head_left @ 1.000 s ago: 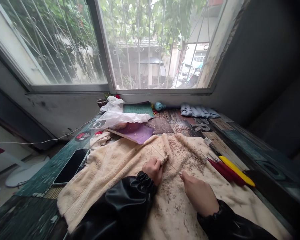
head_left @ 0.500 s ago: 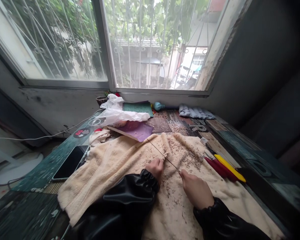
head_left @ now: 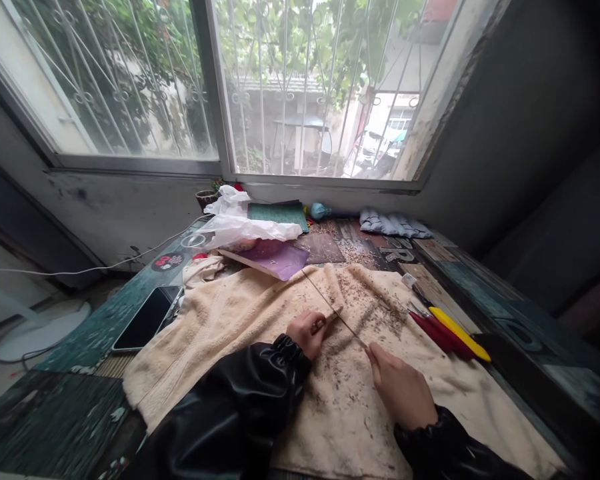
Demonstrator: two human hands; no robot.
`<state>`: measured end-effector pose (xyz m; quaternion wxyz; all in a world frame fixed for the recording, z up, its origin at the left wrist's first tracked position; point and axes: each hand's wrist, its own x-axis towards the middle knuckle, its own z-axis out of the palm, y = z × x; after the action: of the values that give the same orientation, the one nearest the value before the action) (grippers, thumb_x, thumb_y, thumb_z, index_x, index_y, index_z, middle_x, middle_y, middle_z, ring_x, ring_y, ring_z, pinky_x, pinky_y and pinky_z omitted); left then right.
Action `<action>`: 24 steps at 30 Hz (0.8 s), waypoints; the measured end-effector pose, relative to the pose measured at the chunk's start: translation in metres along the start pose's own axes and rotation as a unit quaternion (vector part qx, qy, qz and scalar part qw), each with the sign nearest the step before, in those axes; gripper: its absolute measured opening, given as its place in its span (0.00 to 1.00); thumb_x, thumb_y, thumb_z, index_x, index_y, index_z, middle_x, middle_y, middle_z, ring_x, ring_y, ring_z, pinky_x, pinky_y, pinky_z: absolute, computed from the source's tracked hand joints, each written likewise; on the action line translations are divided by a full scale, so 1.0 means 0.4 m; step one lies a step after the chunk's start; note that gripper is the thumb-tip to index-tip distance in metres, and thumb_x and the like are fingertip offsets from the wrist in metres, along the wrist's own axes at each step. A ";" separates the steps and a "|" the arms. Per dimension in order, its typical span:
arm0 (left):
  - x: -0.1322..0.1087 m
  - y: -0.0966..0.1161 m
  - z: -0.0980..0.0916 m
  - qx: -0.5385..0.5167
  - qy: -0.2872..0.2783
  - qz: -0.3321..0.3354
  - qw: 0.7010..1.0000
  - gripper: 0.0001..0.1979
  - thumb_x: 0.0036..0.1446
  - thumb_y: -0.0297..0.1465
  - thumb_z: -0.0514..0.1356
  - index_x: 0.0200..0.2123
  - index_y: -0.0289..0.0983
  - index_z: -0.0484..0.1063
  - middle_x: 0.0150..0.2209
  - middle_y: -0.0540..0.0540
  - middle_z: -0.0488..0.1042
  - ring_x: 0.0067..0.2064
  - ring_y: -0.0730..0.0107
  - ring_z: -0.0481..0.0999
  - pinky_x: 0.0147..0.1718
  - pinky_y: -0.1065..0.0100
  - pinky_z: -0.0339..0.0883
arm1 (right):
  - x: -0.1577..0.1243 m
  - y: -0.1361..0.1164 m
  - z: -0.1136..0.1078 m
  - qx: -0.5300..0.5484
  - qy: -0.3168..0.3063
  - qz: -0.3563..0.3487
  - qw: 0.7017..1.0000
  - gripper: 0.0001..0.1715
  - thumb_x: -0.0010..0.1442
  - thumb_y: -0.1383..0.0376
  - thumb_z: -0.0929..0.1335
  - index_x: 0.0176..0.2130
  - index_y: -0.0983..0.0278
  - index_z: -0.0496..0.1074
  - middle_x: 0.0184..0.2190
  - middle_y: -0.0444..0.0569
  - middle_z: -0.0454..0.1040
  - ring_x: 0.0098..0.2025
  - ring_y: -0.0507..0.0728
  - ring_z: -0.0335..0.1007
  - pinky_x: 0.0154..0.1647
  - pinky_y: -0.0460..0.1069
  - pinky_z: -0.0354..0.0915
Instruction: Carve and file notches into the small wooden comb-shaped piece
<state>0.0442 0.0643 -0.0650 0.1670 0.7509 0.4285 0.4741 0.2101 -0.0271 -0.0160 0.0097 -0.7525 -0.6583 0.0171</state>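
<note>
My left hand (head_left: 306, 333) is closed in a pinch around a small pale piece (head_left: 334, 313), perhaps wood, whose tip sticks out to the right. In my right hand (head_left: 403, 387) is the near end of a thin dark rod (head_left: 325, 299), like a slim file; it slants away to the far left. The rod crosses the tip of the pale piece, apparently touching it. Both hands are over a cream towel (head_left: 220, 333), strewn with brown shavings (head_left: 375, 303). My fingers hide most of the small piece.
Right of the towel's middle lie tools with yellow (head_left: 460, 333) and dark red (head_left: 437, 333) handles. A phone (head_left: 147, 319) rests at the left. Farther back are a purple sheet (head_left: 283, 259), a white plastic bag (head_left: 250, 230), a green mat (head_left: 280, 215) and a grey cushion (head_left: 395, 223).
My right hand has drawn slightly right and toward me with the rod. My left hand has shifted a little left and turned, still pinching the small piece. The view has moved slightly.
</note>
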 end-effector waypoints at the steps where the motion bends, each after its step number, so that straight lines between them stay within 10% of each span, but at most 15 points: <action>1: 0.001 0.003 -0.003 -0.021 0.034 0.014 0.999 0.05 0.48 0.28 0.59 0.31 0.35 0.71 0.28 0.45 0.74 0.31 0.68 0.73 0.31 0.67 0.68 | 0.000 0.000 -0.004 0.006 -0.010 0.007 1.000 0.17 0.63 0.61 0.52 0.32 0.60 0.63 0.28 0.48 0.74 0.29 0.58 0.72 0.23 0.47 0.47; 5: 0.014 0.021 -0.023 -0.151 0.095 0.065 0.982 0.06 0.48 0.29 0.60 0.32 0.34 0.73 0.30 0.42 0.75 0.33 0.67 0.74 0.34 0.66 0.69 | 0.005 0.008 -0.020 0.084 -0.045 -0.004 0.995 0.18 0.63 0.59 0.51 0.31 0.60 0.63 0.26 0.49 0.74 0.30 0.58 0.70 0.24 0.47 0.50; 11: 0.018 0.044 -0.029 -0.390 0.022 0.029 0.920 0.15 0.57 0.36 0.52 0.27 0.32 0.72 0.25 0.43 0.74 0.30 0.68 0.73 0.38 0.62 0.68 | 0.010 0.009 -0.029 0.186 -0.070 -0.043 0.979 0.20 0.62 0.58 0.52 0.27 0.60 0.64 0.23 0.48 0.72 0.28 0.56 0.68 0.26 0.46 0.53; 24: 0.101 0.069 -0.103 -0.442 -0.061 -0.082 0.891 0.24 0.54 0.45 0.53 0.15 0.33 0.62 0.15 0.49 0.61 0.19 0.77 0.61 0.20 0.70 0.54 | 0.008 -0.063 -0.010 0.358 -0.133 -0.063 0.922 0.15 0.61 0.58 0.52 0.31 0.61 0.60 0.25 0.46 0.68 0.30 0.55 0.65 0.33 0.48 0.57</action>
<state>0.0298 0.0744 -0.0034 0.5457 0.5888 0.2239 0.5527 0.1858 -0.0206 -0.0111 0.1916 -0.6464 -0.6499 0.3509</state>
